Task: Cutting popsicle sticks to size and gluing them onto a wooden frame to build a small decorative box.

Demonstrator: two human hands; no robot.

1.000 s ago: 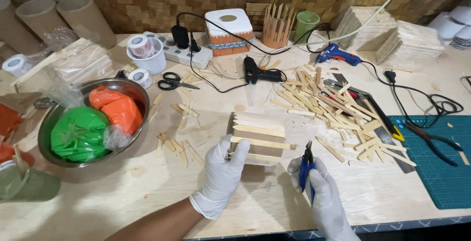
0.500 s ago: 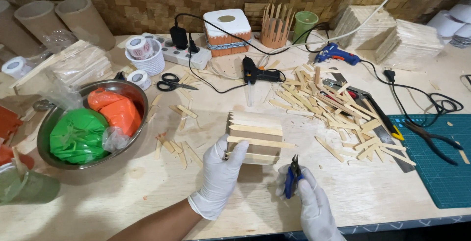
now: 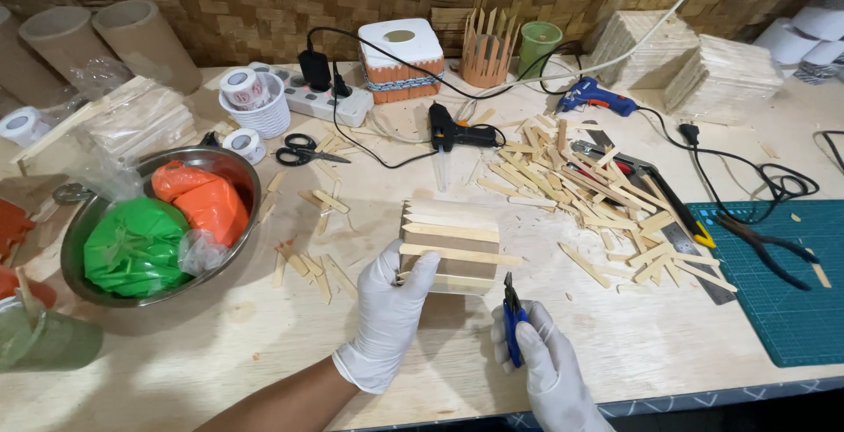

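Observation:
A small box built from flat wooden sticks (image 3: 448,243) lies on the pale wooden table (image 3: 264,344), its pointed stick ends facing left. My left hand (image 3: 391,309), in a white glove, grips the box's near left side. My right hand (image 3: 545,370), also gloved, holds blue-handled cutting pliers (image 3: 512,325) with the jaws pointing up, close to the box's lower right corner. I cannot tell whether the jaws touch a stick.
A heap of cut sticks (image 3: 598,195) lies right of the box, beside a green cutting mat (image 3: 774,283) with pliers. A metal bowl (image 3: 233,168) with green and orange bags sits left. Two glue guns (image 3: 457,133), scissors (image 3: 303,149), tape rolls and a power strip stand behind.
My right hand has brought the pliers leftward and up, from well right of the box to its lower right corner. The left hand stays on the box.

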